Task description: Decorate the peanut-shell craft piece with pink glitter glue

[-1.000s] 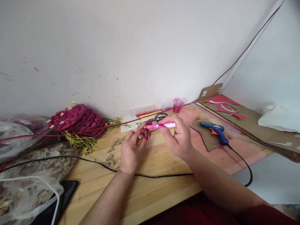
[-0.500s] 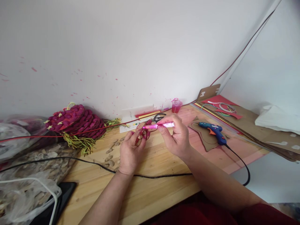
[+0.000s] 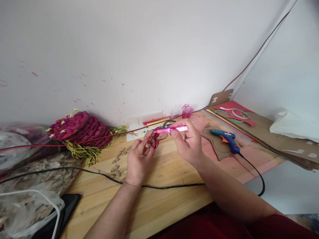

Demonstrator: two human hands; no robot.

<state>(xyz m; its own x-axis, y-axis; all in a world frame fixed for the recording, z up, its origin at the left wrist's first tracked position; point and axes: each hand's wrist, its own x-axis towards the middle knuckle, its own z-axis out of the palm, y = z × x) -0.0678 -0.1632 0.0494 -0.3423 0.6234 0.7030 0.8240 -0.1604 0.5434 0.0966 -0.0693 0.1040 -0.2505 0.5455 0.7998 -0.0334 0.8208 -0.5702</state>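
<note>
My left hand [image 3: 138,160] is closed around the edge of a small red craft piece [image 3: 152,141] covered in shell-like bits, some magenta and some still tan. My right hand [image 3: 187,141] pinches a pink-and-white pen-shaped tool [image 3: 171,129]; whether it is a marker or a brush I cannot tell. Its magenta tip meets or nearly meets the piece's upper edge. Left of my left hand, loose brown shells [image 3: 116,167] lie on the wooden table [image 3: 171,205]. Behind my hands are black-handled scissors [image 3: 168,123], partly hidden.
A stack of magenta shell-covered pieces with yellow-green tassels [image 3: 79,129] sits at the left, beside plastic bags of shells [image 3: 32,189]. A black cable [image 3: 171,188] crosses the table. On the right lie a blue glue gun [image 3: 228,139] and cardboard [image 3: 269,132]; a pink cup [image 3: 187,112] stands behind.
The tool and my right hand have shifted slightly, with the tool's tip a little higher and further right on the piece. My left hand keeps its hold, and the view has moved slightly.
</note>
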